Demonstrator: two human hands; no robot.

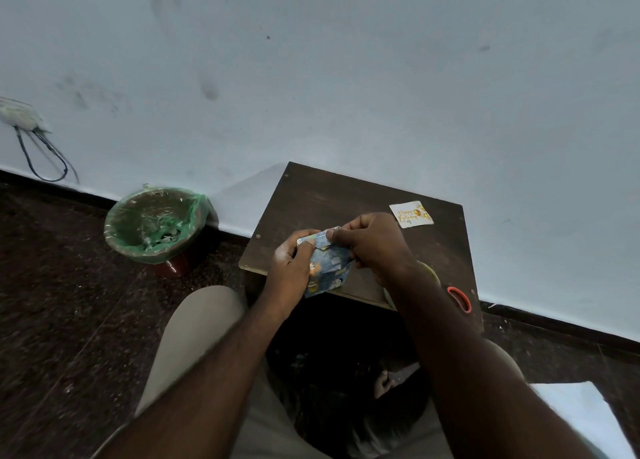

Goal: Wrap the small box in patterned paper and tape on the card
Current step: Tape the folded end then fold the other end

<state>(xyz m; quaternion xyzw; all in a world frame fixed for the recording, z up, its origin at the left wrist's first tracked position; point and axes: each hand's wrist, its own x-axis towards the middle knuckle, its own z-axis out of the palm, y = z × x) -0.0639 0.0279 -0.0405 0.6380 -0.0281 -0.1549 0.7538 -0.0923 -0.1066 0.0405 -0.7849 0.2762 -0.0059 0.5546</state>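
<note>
Both the left hand [292, 261] and right hand [372, 242] pinch patterned paper [329, 268] around the small box, nearer than the card [411, 214]; a loosened pinch could let folds spring open.

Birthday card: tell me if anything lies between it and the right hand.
Nothing visible does. The card lies flat on the table beyond the right hand, only bare tabletop between; that hand pinches the wrapped box.

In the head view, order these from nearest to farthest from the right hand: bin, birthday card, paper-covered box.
1. paper-covered box, pinched by the right hand.
2. birthday card, beyond it on the table.
3. bin, on the floor, far left.
</note>
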